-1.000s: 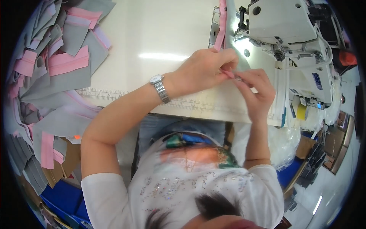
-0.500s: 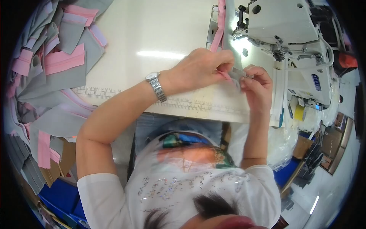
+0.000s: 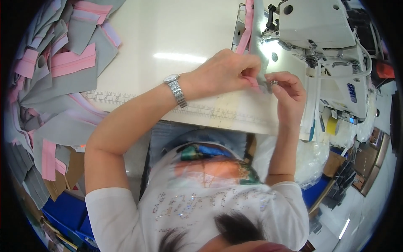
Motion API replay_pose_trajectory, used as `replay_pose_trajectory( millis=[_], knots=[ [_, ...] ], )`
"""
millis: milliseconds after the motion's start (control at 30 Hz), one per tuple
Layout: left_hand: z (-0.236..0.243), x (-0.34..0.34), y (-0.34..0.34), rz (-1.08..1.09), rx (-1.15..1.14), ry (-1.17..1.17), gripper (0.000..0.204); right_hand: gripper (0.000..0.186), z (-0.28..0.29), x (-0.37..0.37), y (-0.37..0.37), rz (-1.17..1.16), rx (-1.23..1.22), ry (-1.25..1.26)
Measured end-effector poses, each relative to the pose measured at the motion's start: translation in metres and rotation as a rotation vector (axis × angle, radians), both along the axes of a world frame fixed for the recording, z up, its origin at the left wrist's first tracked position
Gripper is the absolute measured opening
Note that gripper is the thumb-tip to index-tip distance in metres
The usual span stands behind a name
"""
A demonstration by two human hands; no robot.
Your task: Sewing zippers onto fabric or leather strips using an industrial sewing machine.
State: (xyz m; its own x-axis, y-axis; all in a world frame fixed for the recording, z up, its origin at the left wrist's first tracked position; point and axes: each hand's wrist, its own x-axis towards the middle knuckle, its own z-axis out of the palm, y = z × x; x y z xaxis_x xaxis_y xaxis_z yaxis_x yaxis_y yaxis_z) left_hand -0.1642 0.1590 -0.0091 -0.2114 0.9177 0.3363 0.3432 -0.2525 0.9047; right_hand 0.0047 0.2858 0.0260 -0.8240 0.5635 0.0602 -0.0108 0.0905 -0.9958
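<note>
My left hand, with a silver watch on its wrist, is closed on the end of a pink zipper strip that runs up from it towards the far edge of the table. A short pink end pokes out below its fingers. Just to the right, my right hand pinches a small silvery metal piece between thumb and forefinger. Between the two hands is a blurred greyish bit whose kind I cannot make out. Both hands are above the white table, near the sewing machine.
A white sewing machine with a lit lamp stands at the right. Grey fabric pieces with pink strips lie heaped at the left. A printed ruler runs along the table's near edge. Yellow tape and clear plastic bags are at the right.
My right hand has shifted slightly right with the metal piece. My left hand keeps its hold on the pink zipper strip. The whole view has shifted a little.
</note>
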Motion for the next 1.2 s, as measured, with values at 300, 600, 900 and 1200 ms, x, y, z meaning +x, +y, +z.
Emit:
replay_pose_trajectory(
  millis=[300, 600, 900, 1200],
  knots=[
    [0.005, -0.005, 0.0, -0.092, -0.172, -0.225, 0.013, 0.018, -0.008, -0.006, 0.0, -0.016, -0.131, 0.054],
    [0.004, -0.006, 0.0, -0.08, -0.176, -0.344, 0.011, 0.017, -0.014, -0.008, -0.004, -0.056, -0.163, 0.074],
    [0.004, -0.005, -0.002, -0.066, -0.132, -0.391, 0.011, 0.017, -0.017, -0.009, -0.007, -0.063, -0.177, 0.065],
    [0.006, -0.006, -0.001, -0.048, -0.171, -0.34, 0.012, 0.014, -0.022, -0.01, -0.008, -0.08, -0.12, 0.097]
  ],
)
